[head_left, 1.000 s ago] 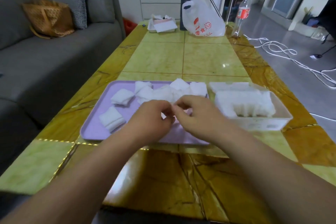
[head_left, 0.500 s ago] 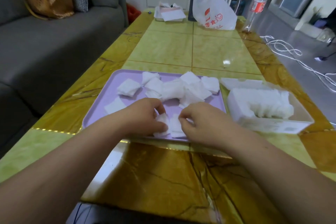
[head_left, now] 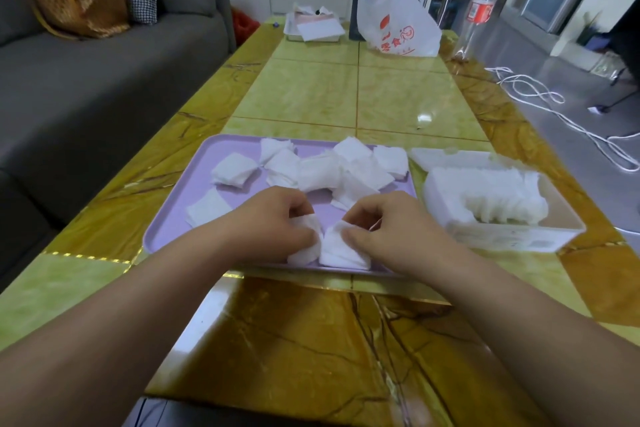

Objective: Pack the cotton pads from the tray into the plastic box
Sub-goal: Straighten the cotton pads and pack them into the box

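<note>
Over the near edge of the purple tray, the left hand pinches one cotton pad and the right hand pinches a second pad. Just right of the tray, the plastic box holds packed pads.

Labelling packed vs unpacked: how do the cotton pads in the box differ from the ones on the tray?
Box pads sit pressed together in one dense block; tray pads lie loose, scattered and overlapping. Box pads are untouched; the left hand and right hand each grip some tray pads. Both are white and squarish.
</note>
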Demonstrator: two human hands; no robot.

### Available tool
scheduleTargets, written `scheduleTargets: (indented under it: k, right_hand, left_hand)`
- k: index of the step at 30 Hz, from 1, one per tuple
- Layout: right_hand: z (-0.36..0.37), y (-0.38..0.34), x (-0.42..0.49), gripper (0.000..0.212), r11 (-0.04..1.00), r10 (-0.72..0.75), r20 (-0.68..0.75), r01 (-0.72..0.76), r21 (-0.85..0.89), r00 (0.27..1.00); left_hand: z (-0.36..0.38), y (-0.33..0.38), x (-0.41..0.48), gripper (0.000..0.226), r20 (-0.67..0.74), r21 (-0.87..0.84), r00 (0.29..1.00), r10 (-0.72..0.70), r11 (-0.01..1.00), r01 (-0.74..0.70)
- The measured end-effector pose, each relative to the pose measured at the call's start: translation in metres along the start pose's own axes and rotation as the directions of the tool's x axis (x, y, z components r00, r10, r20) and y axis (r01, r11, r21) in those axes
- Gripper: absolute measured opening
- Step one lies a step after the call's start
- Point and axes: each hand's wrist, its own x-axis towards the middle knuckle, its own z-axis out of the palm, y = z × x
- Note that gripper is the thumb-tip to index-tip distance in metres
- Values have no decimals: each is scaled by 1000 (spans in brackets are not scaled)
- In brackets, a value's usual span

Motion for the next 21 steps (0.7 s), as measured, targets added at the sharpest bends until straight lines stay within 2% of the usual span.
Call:
scheduleTargets:
  k: [5,9,12,17,19,21]
  right_hand:
    - [-8,1,-1,4,986,-20,-178,49,157,984]
    - [-17,-3,-3,8,928,65,-258,37,372,964]
    - [-22,-4,-5,19,825,147,-179,-20,565,973]
    - [-22,-4,-3,29,692,213,-35,-125,711,976]
    - [-21,-3,0,23,683,193,25,-152,714,981]
    - [-21,-3,1,20,684,123,94,-153,713,988]
  left_hand:
    - [-3,-2,-1,5,-149,-177,988,-38,984,11]
    - [-9,2,-3,6,-272,-336,959,-75,942,-22]
    - [-15,6,-5,3,-256,-495,962,-94,868,-47]
    - [-12,18,-10,12,-1,-774,999,35,633,-23]
    - [-7,23,-11,15,20,-779,997,77,626,-32]
    - [-2,27,-11,20,10,-741,996,84,669,-49]
